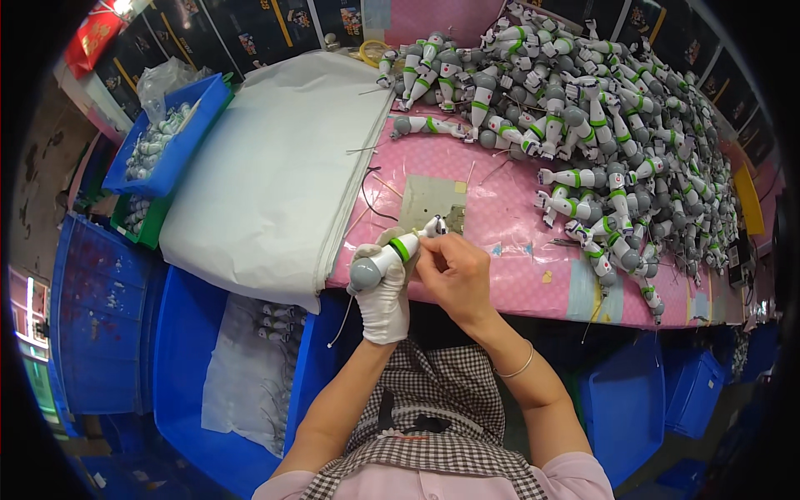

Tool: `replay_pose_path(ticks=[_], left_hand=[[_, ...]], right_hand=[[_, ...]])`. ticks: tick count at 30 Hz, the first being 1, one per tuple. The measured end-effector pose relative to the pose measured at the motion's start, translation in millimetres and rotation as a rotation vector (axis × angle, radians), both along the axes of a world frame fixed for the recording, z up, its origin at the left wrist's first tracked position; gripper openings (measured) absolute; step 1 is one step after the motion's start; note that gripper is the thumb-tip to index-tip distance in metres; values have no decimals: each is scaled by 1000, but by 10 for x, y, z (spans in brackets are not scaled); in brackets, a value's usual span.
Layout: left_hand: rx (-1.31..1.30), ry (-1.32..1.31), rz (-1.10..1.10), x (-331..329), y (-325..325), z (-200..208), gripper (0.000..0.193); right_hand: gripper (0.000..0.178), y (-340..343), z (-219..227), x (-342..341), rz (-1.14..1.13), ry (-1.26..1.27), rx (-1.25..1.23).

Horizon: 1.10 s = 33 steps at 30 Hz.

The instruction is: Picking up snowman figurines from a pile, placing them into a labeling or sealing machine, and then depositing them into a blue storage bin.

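My left hand (385, 300), in a white glove, is closed round a toy robot arm (386, 262). The part is white with a grey ball end, a green band and a thin wire hanging from the ball. Bare and bent, my right hand (457, 273) pinches at the narrow far end of the same piece, where a small white toy hand shows. Whether my right fingertips hold the arm itself or something tiny on it is hidden. Both hands are over the front edge of the pink-covered table (508, 218), close to a greyish plate (432, 204).
A large heap of similar toy arms (583, 117) covers the table's right and back. White paper sheets (267, 167) are stacked at left, beside a blue tray (187, 137) of small parts. Below stands a blue bin (187, 358) with arms and paper; another blue bin (621, 404) is lower right.
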<state>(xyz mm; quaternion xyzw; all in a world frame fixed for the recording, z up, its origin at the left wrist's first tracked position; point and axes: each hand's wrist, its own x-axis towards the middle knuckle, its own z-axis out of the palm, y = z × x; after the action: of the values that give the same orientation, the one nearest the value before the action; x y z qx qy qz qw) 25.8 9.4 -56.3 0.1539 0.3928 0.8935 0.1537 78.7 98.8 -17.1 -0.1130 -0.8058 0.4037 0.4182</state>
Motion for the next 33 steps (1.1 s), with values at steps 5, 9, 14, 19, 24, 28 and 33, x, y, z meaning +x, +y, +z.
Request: replay_pose_path(ticks=[5,9,14,19,24,28,33], left_hand=[[-12,-38,-16,-11,-26,-35,40],[4,10,-5,-46,18,-34,39],[6,-9,-12,-40,-35,9,39],[-34,-24,-58,-39,-344,544,35],[-527,-277,-519,176,-634,407,30],[-674,-344,-512,185,-521,156,18],[-763,-252,-515,213,-450,130,15]], right_hand=[[4,-10,77,11,71,-26,-57],[4,52,34,-16,43,-45,-45],[4,5,157,52,110,-63,-144],[5,230,182,335,127,94,-582],[8,158,-54,480,148,-23,-368],[14,-80,-204,519,218,-124,-143],[20,-152,-432,410,206,-49,126]])
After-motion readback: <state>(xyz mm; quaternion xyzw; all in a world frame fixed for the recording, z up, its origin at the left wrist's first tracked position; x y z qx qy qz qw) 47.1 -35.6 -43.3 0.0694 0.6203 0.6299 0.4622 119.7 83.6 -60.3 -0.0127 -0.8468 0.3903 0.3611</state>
